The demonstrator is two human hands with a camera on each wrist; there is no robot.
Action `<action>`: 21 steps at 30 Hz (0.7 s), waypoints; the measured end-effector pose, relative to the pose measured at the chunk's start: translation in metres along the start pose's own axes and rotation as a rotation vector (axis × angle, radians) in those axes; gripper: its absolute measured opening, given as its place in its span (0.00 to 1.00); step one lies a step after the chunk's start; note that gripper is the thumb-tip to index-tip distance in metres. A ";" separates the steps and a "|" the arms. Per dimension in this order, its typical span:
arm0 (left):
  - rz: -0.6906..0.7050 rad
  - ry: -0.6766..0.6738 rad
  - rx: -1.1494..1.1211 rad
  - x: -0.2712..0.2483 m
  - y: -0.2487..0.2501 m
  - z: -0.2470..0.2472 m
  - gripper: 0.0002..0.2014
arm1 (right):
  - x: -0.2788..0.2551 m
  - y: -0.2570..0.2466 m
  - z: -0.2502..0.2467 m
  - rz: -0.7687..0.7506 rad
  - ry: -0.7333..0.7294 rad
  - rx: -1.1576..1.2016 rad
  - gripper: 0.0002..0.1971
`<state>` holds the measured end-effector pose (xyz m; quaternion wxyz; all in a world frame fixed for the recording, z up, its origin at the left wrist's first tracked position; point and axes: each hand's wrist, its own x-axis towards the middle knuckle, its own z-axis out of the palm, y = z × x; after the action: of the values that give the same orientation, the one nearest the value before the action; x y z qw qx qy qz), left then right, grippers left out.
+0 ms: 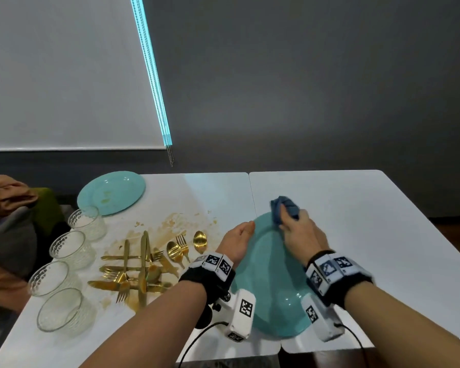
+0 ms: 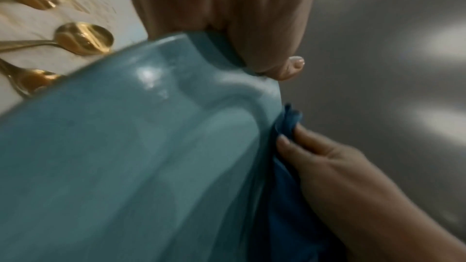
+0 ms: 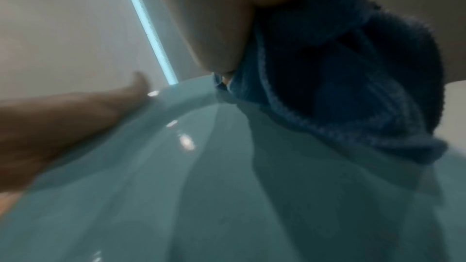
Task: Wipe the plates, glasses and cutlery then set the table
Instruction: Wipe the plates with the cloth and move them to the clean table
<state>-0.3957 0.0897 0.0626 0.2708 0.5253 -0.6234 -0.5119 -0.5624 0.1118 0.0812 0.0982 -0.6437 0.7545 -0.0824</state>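
Observation:
A teal plate [image 1: 268, 277] is held tilted above the white table [image 1: 369, 221]. My left hand [image 1: 239, 235] grips its left rim, thumb on top. My right hand [image 1: 298, 232] holds a bunched blue cloth [image 1: 284, 208] against the plate's far rim. In the left wrist view my left hand [image 2: 264, 51] clasps the plate [image 2: 126, 156] and the cloth [image 2: 290, 123] shows at its edge under my right hand [image 2: 327, 162]. In the right wrist view the cloth [image 3: 340, 87] lies on the plate [image 3: 227, 196].
A second teal plate [image 1: 112, 192] with stains sits at the back left. Several ribbed glasses [image 1: 64, 274] stand along the left edge. A heap of gold cutlery [image 1: 144, 266] lies on brown smears. Brown fabric [image 1: 3, 197] hangs left of the table.

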 end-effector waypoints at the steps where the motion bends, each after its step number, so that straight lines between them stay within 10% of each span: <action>1: 0.009 0.014 -0.007 0.001 0.000 0.001 0.22 | -0.002 -0.009 0.003 -0.096 -0.029 0.000 0.24; 3: -0.017 0.050 -0.054 0.003 -0.002 -0.001 0.22 | -0.001 -0.010 0.007 -0.203 -0.053 -0.041 0.25; 8: -0.032 0.044 -0.114 0.003 0.009 -0.007 0.23 | 0.011 0.001 0.000 0.141 0.068 0.048 0.23; 12: -0.026 0.065 -0.155 0.009 0.004 -0.006 0.19 | -0.001 -0.020 0.013 -0.185 -0.073 0.013 0.25; 17: -0.084 0.062 -0.197 0.010 0.004 -0.003 0.27 | 0.015 -0.002 0.006 0.094 0.086 0.087 0.23; 21: -0.127 0.079 -0.254 0.009 0.003 0.002 0.27 | -0.009 -0.020 0.028 -0.131 -0.120 0.105 0.24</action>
<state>-0.4010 0.0818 0.0630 0.3267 0.5450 -0.5081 -0.5814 -0.5344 0.1178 0.0595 0.1713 -0.6892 0.6983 -0.0896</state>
